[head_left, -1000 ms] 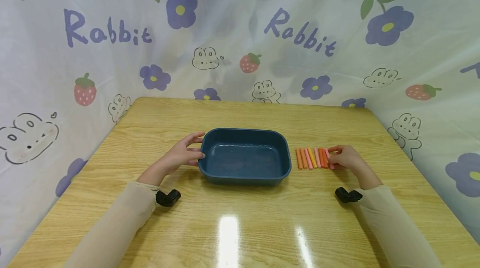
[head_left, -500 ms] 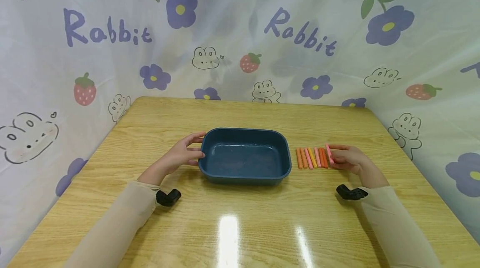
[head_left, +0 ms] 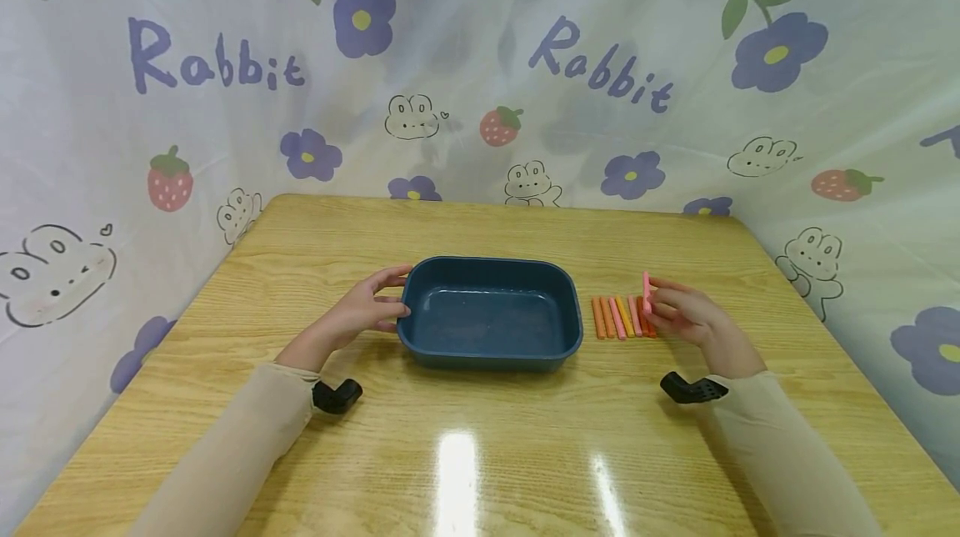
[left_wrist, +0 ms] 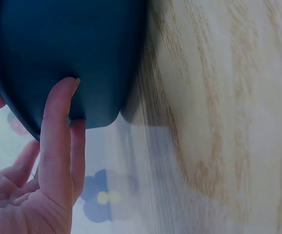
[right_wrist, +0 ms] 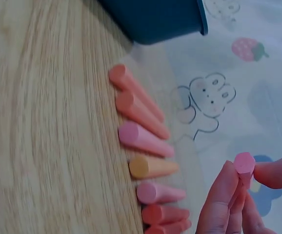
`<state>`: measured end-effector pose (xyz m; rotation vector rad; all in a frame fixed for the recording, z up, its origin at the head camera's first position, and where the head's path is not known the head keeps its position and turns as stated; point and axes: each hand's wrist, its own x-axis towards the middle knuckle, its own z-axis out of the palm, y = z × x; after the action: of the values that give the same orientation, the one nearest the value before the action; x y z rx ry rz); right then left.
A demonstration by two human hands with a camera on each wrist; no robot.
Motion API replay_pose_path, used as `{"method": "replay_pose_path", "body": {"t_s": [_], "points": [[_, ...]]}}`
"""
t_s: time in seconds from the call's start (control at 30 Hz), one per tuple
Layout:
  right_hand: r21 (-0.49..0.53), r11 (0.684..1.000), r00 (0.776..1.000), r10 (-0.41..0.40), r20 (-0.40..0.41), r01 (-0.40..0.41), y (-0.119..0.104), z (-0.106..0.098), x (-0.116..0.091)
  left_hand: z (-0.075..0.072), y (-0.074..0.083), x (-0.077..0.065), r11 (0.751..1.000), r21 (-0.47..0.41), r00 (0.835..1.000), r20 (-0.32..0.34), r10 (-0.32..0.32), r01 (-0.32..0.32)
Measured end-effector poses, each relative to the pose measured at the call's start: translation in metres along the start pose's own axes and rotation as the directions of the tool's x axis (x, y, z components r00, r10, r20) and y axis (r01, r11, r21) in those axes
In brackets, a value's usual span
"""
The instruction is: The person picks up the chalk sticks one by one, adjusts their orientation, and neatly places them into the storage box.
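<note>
Outside the tub (head_left: pixel 489 362), the right hand (head_left: pixel 693 318) pinches a pink stick (right_wrist: pixel 244 163).

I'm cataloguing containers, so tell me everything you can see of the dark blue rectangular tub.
The dark blue rectangular tub looks like smooth, slightly glossy plastic, with rounded corners, a thin rim and no lid. It stands upright on the light wooden table, open side up, long sides running across the head view, and looks empty. The left hand holds its left end, touching the outer wall.
</note>
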<state>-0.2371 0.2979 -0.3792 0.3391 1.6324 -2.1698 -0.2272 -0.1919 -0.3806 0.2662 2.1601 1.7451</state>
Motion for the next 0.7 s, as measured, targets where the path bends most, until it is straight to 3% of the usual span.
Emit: {"method": "replay_pose_path", "body": {"t_s": [0.4,0.7], "points": [[0.094,0.996,1.0,-0.008,-0.008,0.008,-0.004,0.031,-0.004,0.0,-0.001,0.001,1.0,-0.006,1.0,0.004,0.002,-0.002],[0.087,0.996,0.999,0.0,0.049,-0.004,-0.006,0.055,-0.01,0.001,0.0,0.0,1.0,0.006,1.0,0.001,0.001,-0.001]]}}
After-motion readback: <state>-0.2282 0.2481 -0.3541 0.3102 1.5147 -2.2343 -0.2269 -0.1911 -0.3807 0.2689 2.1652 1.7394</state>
